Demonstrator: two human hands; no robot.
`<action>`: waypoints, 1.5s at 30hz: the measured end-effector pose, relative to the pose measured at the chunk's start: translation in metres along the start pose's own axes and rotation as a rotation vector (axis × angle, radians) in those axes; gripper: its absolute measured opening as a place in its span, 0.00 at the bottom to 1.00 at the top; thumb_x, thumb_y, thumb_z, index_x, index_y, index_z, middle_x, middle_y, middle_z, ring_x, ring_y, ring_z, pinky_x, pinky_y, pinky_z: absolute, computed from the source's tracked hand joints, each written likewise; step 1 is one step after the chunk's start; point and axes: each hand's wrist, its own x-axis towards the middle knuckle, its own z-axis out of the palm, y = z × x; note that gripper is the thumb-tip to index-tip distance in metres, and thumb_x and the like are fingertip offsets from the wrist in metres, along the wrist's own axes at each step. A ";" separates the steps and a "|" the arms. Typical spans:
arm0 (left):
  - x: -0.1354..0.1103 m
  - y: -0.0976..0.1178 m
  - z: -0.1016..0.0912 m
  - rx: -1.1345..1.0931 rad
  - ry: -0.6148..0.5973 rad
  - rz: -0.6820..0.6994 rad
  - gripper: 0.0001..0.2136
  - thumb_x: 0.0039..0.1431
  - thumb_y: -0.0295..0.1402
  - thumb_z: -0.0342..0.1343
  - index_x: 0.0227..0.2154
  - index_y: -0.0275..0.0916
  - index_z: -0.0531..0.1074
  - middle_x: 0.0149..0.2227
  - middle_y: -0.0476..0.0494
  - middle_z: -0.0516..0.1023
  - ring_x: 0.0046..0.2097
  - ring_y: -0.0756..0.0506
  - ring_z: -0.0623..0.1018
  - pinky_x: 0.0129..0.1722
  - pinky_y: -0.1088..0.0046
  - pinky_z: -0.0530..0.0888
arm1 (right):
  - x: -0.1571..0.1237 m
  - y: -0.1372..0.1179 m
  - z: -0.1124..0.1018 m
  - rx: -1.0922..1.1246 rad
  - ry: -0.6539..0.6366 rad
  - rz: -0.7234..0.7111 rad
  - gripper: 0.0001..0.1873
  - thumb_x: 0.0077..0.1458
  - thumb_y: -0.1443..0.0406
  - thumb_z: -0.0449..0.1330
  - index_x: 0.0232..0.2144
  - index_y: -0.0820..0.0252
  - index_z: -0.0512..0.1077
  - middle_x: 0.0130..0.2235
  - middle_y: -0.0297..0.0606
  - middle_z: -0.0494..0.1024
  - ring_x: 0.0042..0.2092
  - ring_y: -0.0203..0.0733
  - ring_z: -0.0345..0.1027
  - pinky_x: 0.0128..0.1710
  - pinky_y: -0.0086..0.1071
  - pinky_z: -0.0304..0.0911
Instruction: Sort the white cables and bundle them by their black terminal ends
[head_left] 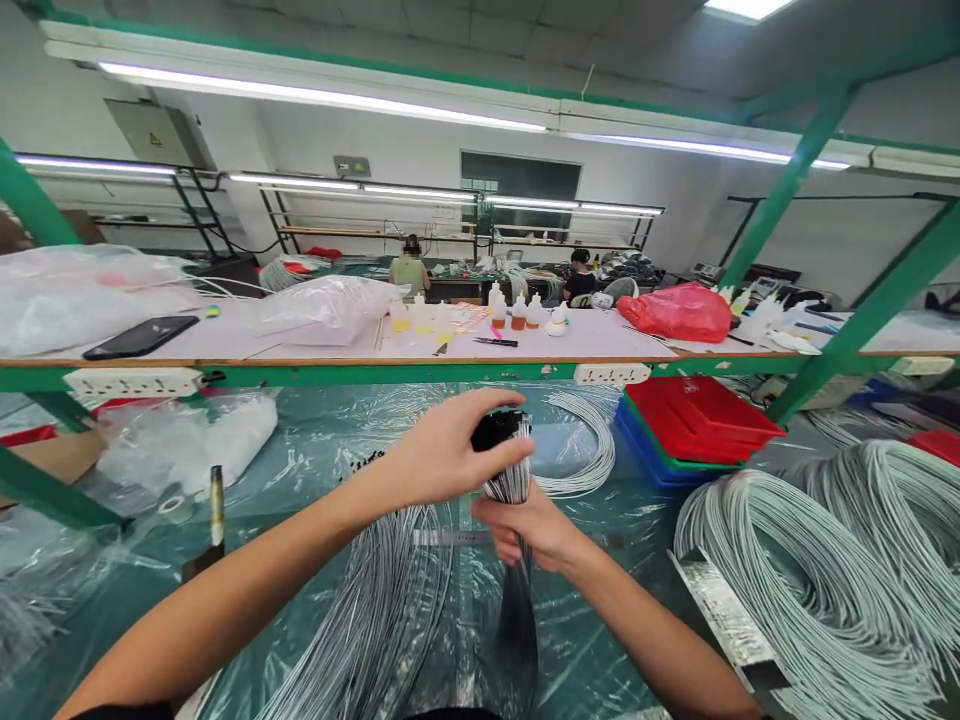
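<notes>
A bundle of thin grey cables [510,485] stands upright in front of me, its black ends [495,430] at the top. My right hand [536,525] is wrapped around the bundle below those ends. Around the black ends curve the fingers and thumb of my left hand [442,450], the thumb lying across the front. The bundle's lower part hangs down as a dark, blurred tail. More loose grey cables [367,600] lie on the bench to the left, with small black tips near my left forearm. A steel ruler [442,538] lies flat behind my hands.
Coiled cables [795,570] fill the right side, near stacked red and blue trays [697,420]. A looped cable coil [600,450] lies behind my hands. At left stands a tool with an upright handle [217,505]. The shelf [315,350] holds bottles, bags and a phone. Two people sit farther back.
</notes>
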 end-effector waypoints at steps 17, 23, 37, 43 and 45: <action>0.003 -0.021 0.031 0.231 0.038 0.118 0.27 0.57 0.35 0.59 0.59 0.41 0.62 0.58 0.39 0.72 0.58 0.38 0.71 0.61 0.51 0.66 | 0.015 0.000 0.004 -0.028 0.176 -0.098 0.21 0.37 0.56 0.75 0.25 0.57 0.67 0.11 0.21 0.58 0.13 0.30 0.48 0.12 0.27 0.50; 0.001 -0.025 0.029 0.105 0.013 0.138 0.24 0.60 0.36 0.58 0.59 0.43 0.64 0.59 0.40 0.71 0.60 0.38 0.70 0.60 0.53 0.67 | 0.013 -0.001 0.006 -0.009 0.163 -0.036 0.19 0.40 0.58 0.72 0.28 0.57 0.67 0.12 0.20 0.58 0.14 0.30 0.49 0.13 0.26 0.52; -0.003 -0.032 0.026 0.154 0.009 0.203 0.20 0.66 0.40 0.52 0.59 0.47 0.67 0.61 0.40 0.70 0.61 0.39 0.69 0.61 0.52 0.67 | 0.011 -0.005 0.016 0.014 0.187 -0.002 0.19 0.41 0.56 0.68 0.22 0.55 0.61 0.13 0.20 0.57 0.14 0.28 0.48 0.14 0.25 0.50; 0.000 -0.028 0.022 0.180 -0.037 0.174 0.25 0.64 0.39 0.54 0.62 0.42 0.62 0.62 0.38 0.69 0.62 0.39 0.69 0.61 0.53 0.67 | 0.013 0.000 0.014 0.011 0.191 -0.031 0.20 0.42 0.55 0.70 0.27 0.56 0.64 0.13 0.18 0.56 0.14 0.29 0.48 0.13 0.25 0.49; 0.002 -0.025 0.020 0.188 -0.045 0.171 0.25 0.62 0.37 0.55 0.62 0.39 0.62 0.61 0.37 0.70 0.61 0.39 0.69 0.62 0.54 0.66 | 0.013 0.002 0.014 0.002 0.181 -0.043 0.20 0.43 0.54 0.71 0.27 0.56 0.64 0.13 0.19 0.57 0.14 0.30 0.48 0.13 0.26 0.50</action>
